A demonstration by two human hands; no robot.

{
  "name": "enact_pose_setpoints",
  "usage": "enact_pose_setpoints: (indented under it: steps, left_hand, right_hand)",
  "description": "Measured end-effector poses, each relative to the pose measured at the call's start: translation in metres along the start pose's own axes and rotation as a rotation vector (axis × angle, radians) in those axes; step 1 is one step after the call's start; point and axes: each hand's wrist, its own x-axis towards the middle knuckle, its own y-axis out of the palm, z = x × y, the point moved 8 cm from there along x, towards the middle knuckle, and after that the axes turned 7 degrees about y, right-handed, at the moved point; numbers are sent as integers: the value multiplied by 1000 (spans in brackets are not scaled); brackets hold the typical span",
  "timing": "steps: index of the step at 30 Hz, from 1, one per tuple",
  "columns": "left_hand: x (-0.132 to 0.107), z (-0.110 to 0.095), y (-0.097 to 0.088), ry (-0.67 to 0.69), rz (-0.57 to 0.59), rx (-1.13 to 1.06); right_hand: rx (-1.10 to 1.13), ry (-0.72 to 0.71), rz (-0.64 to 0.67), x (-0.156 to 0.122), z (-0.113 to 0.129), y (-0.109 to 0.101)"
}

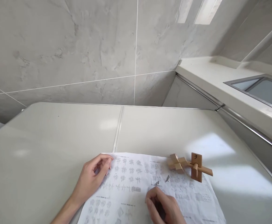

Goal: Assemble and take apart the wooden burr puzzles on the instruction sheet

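Note:
A printed instruction sheet point(136, 183) with several rows of small puzzle diagrams lies on the white table point(56, 140) in front of me. My left hand point(92, 179) rests on the sheet's upper left corner, its fingers curled loosely and holding nothing. My right hand point(165, 207) sits on the lower middle of the sheet with fingers curled under; I cannot make out anything in them. A wooden interlocking puzzle point(189, 166), made of crossed sticks and a flat block marked with a dark sign, stands on the sheet's upper right corner, apart from both hands.
The table butts against a grey marble-tiled wall point(80, 53). A seam point(117, 130) runs down the tabletop's middle. To the right, beyond a gap, a white counter point(219, 81) holds a steel-rimmed sink point(261, 90).

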Motion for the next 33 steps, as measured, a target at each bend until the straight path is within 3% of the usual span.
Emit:
enact_pose_setpoints:
  steps: [9,13,17,20,33]
  left_hand:
    - [1,-8,-2,16,-29,6]
    - [2,-10,-2,14,-36,10]
    - [1,-16,-3,13,-45,10]
    - [1,-23,-4,29,-58,27]
    - [0,-23,-5,32,-43,51]
  right_hand:
    - [195,-24,99,4,21,-8]
    - [533,77,199,9,20,-16]
    - [936,99,216,17,23,-32]
    - [1103,145,189,24,19,-43]
    - [1311,126,139,35,15,-63]
